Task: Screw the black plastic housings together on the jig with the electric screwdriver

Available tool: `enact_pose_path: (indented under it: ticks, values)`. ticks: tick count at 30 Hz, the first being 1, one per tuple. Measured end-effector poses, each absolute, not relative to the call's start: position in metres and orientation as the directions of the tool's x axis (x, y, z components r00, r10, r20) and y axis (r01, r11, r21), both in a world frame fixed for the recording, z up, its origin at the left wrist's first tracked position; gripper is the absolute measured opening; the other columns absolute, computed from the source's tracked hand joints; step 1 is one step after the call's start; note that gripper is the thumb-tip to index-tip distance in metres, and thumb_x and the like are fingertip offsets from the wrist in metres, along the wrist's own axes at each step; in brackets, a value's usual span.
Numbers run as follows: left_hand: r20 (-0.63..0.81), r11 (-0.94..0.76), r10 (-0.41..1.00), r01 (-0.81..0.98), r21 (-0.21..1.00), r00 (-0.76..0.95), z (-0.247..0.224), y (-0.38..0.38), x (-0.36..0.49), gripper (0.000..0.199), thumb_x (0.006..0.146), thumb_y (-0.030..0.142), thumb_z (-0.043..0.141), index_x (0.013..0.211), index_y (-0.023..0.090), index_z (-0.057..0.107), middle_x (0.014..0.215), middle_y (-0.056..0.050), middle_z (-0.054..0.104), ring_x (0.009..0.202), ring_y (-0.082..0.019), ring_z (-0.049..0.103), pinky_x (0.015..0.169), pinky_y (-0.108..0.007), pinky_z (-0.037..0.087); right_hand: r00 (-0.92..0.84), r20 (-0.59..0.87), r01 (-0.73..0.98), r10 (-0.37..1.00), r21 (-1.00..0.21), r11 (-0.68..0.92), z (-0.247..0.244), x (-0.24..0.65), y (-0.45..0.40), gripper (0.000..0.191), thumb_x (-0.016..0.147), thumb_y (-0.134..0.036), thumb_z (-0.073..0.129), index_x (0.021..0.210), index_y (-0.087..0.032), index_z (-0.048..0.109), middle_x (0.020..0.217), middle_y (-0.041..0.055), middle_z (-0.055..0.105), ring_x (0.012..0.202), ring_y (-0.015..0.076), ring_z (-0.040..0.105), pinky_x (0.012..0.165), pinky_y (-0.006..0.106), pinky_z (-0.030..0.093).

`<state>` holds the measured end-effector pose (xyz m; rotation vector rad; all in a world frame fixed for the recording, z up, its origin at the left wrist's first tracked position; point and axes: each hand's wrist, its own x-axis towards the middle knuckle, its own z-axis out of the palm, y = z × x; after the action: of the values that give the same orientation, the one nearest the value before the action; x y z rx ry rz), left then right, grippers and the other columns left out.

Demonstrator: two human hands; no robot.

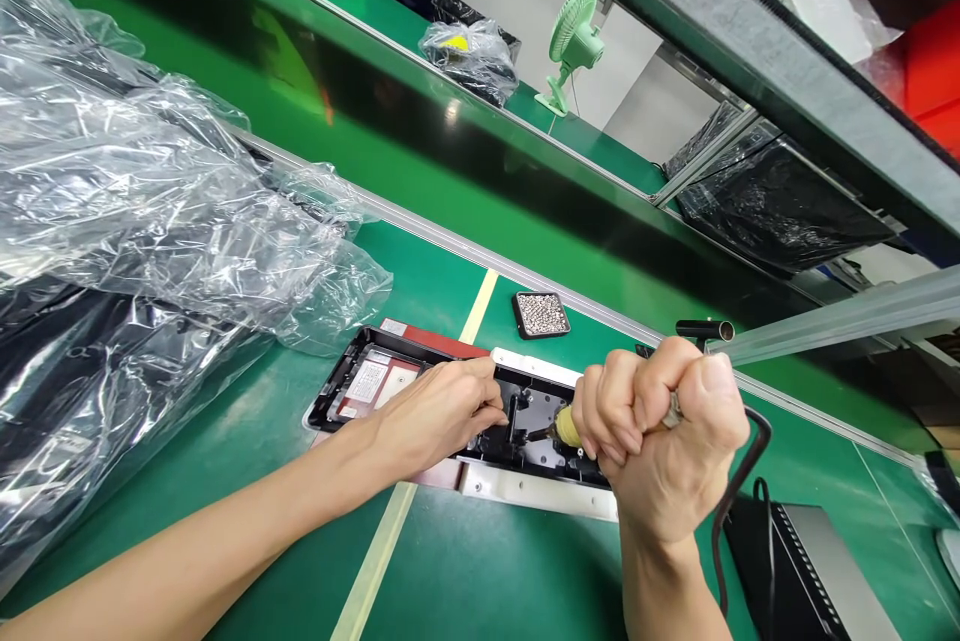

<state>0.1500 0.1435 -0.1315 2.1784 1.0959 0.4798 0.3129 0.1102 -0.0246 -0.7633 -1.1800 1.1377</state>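
My right hand [667, 431] is wrapped round a corded electric screwdriver [568, 427] with a yellow nose. Its tip points down and left into a long black plastic housing [337, 376]. My left hand [442, 411] rests over the middle of the housing, fingers bent and pressed together at its inside. What those fingers hold, if anything, is hidden. Under the housing sits a fixture with reddish parts and a silver metal strip [525, 491] along the near side. A white label [366, 381] shows inside the left end.
Beyond the housing lies a small black tray of screws [541, 314]. Plastic-wrapped black parts [150, 221] pile up at left. A black and grey box [817, 561] stands at lower right near the cable [750, 461]. A green fan [575, 36] stands across the line.
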Motion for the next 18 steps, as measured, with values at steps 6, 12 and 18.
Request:
enact_pose_path:
  ticks: [6, 12, 18]
  values:
    - [0.051, -0.446, 0.811, 0.559, 0.699, 0.583, -0.134, 0.142, 0.15, 0.019, 0.097, 0.026, 0.063, 0.086, 0.018, 0.075, 0.087, -0.002, 0.061, 0.072, -0.014, 0.061, 0.066, -0.027, 0.042, -0.019, 0.32, -0.288, 0.947, -0.909, 0.302, -0.027, 0.314, 0.109, 0.043, 0.102, -0.039, 0.041, 0.063, -0.021, 0.042, 0.049, -0.0059, 0.035, 0.039, 0.0078, 0.03, 0.036, 0.02, 0.032]
    - [0.087, -0.45, 0.816, 0.534, 0.716, 0.571, -0.13, 0.14, 0.151, 0.026, 0.1, 0.034, 0.06, 0.088, 0.017, 0.075, 0.084, -0.003, 0.062, 0.076, -0.015, 0.062, 0.07, -0.027, 0.044, -0.041, 0.33, -0.316, 0.943, -0.9, 0.301, -0.028, 0.315, 0.109, 0.044, 0.101, -0.041, 0.045, 0.063, -0.02, 0.043, 0.049, -0.006, 0.036, 0.04, 0.0077, 0.031, 0.037, 0.02, 0.031]
    - [0.121, -0.51, 0.789, 0.533, 0.675, 0.602, -0.123, 0.139, 0.152, 0.037, 0.106, 0.033, 0.046, 0.091, 0.017, 0.075, 0.083, -0.005, 0.062, 0.079, -0.017, 0.061, 0.075, -0.028, 0.045, -0.074, 0.379, -0.3, 0.923, -0.891, 0.342, -0.033, 0.318, 0.111, 0.045, 0.104, -0.044, 0.041, 0.065, -0.021, 0.043, 0.052, -0.0049, 0.04, 0.043, 0.0086, 0.036, 0.04, 0.023, 0.032]
